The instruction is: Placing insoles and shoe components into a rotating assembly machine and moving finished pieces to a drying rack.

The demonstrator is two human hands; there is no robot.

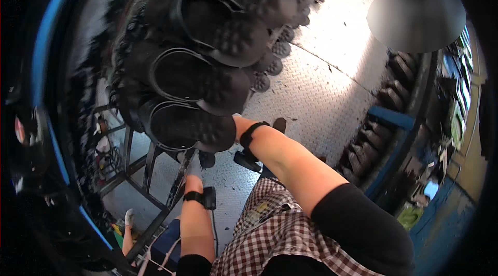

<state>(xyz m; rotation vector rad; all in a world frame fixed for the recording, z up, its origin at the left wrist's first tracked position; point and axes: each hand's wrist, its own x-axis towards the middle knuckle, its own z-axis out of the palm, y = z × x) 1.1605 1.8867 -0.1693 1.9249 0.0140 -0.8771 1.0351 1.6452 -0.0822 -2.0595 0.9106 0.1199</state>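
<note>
Black clogs with knobbly toe tops stand in stacked rows ahead of me; the nearest black clog (207,126) has its toe pointing right. My right hand (239,125) is at the toe end of this clog, its fingers hidden behind it. My left hand (192,164), in a light grey glove, reaches up beneath the same clog, close to its sole. The clog covers the left fingers too, so the grip of either hand does not show. Black bands with small boxes circle both wrists.
A dark metal frame (141,181) stands beside my left arm. Dark shoe pieces (371,144) line a rack on the right, near a blue bar (390,118). Patterned metal flooring (306,87) lies between. Another person's gloved hand (128,217) shows at lower left.
</note>
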